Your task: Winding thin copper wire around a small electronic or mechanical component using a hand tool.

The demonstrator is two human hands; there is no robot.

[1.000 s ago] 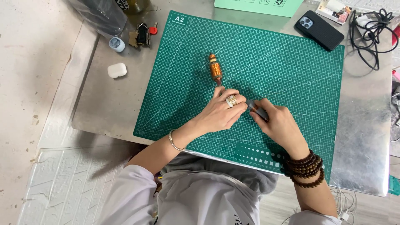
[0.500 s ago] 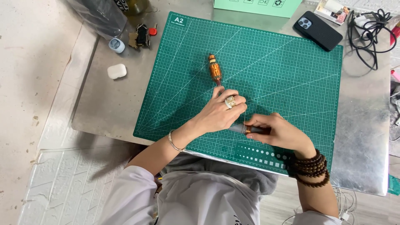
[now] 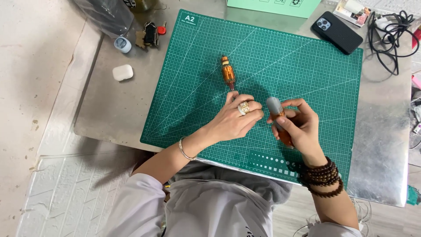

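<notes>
On the green gridded cutting mat [image 3: 280, 57] — our right hand [image 3: 298, 127] grips a grey-capped orange tool [image 3: 277, 116]; left hand [image 3: 234, 118] fingers curled, pressing down beside it; copper-wound motor part [image 3: 227, 73] just beyond.

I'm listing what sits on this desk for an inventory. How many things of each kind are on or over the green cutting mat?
Orange-handled tools: 2, one lying on the cutting mat at, one with a grey cap in the right hand at
Hands: 2, counting the left hand
Black phone, its corner over the mat's edge: 1
Total: 5
</notes>
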